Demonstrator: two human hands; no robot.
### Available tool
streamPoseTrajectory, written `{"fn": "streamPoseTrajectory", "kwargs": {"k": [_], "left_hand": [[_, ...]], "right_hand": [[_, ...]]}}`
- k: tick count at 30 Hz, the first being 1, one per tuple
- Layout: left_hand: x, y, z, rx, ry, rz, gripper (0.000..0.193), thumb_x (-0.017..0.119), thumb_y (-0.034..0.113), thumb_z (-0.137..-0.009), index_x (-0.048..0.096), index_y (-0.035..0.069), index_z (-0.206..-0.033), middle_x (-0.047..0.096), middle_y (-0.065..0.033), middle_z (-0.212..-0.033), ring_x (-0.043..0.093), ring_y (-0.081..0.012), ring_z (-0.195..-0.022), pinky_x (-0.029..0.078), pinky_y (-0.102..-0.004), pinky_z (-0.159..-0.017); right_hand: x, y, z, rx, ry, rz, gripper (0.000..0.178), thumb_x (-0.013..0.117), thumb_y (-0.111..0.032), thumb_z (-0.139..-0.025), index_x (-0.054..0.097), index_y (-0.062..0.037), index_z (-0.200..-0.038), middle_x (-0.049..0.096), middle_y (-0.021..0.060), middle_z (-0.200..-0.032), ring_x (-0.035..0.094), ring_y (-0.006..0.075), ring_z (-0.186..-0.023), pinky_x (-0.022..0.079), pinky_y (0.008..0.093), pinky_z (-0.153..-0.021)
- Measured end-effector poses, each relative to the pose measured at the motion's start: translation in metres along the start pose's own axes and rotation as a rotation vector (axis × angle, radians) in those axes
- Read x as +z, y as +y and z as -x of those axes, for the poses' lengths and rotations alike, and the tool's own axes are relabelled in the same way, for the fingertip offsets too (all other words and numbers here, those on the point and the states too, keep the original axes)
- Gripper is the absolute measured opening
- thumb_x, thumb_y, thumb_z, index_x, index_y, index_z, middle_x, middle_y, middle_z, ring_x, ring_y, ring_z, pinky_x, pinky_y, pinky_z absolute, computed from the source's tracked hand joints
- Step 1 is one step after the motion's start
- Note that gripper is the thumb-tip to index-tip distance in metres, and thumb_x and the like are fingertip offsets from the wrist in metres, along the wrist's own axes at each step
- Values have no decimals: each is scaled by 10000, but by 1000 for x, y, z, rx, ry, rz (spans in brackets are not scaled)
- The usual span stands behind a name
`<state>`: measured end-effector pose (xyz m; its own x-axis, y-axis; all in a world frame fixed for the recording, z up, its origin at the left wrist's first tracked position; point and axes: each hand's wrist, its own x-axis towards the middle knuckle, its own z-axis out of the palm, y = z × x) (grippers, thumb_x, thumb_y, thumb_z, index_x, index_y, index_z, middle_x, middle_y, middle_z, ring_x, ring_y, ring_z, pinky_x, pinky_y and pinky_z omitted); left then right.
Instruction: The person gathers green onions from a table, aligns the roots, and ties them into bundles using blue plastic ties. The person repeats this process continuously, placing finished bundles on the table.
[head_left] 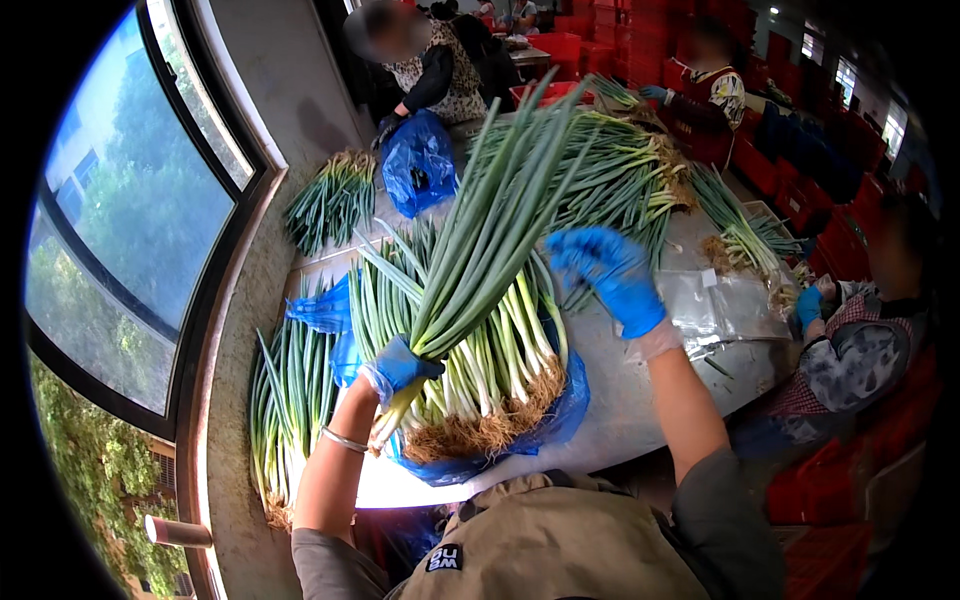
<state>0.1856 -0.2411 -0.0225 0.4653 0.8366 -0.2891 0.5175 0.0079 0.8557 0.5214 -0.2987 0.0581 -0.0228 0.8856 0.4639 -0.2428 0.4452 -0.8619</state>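
Note:
My left hand (397, 368), in a blue glove, is closed round the lower part of a bunch of green onions (490, 235). Their long green leaves rise up and to the right. My right hand (608, 275), also gloved in blue, is raised to the right of the bunch, its fingers loosely bent and a little blurred, with nothing visible in them. Below the held bunch lies a pile of green onions (515, 365) with white stems and brown roots toward me. Under this pile, blue plastic (572, 400) spreads over the metal table (625, 425).
More green onions lie at the left (290, 400), far left (335, 200) and far right (620, 165) of the table. Clear plastic bags (730, 305) lie to the right. Across the table a person handles a blue bag (418, 165). Another person's gloved hand (808, 305) is at the right edge. A window (130, 210) borders the left.

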Motion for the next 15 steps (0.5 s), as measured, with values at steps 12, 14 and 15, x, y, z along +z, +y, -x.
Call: {"fn": "streamPoseTrajectory", "kwargs": {"k": [12, 14, 15], "left_hand": [[13, -25, -1, 19, 10, -288, 389, 732, 135, -678, 624, 32, -1037, 676, -124, -876, 626, -181, -787, 487, -308, -744], [16, -22, 0, -18, 22, -326, 392, 733, 135, -682, 622, 40, -1046, 677, -129, -893, 629, -187, -801, 485, -307, -758], [16, -27, -1, -32, 27, -339, 404, 734, 133, -681, 617, 39, -1056, 676, -136, -899, 633, -200, -807, 485, -309, -763]], "right_hand": [[-40, 49, -29, -89, -344, 1192, 255, 540, 1, -813, 595, -61, -1054, 572, 121, -1015, 591, 236, -886, 490, 286, -767], [-48, 63, -24, -88, -396, 1179, 205, 531, -30, -824, 618, -72, -1004, 589, 114, -975, 597, 245, -848, 495, 298, -733], [-48, 66, -23, -94, -438, 1224, 183, 527, -48, -829, 628, -79, -979, 597, 110, -953, 599, 250, -828, 496, 304, -716]]}}
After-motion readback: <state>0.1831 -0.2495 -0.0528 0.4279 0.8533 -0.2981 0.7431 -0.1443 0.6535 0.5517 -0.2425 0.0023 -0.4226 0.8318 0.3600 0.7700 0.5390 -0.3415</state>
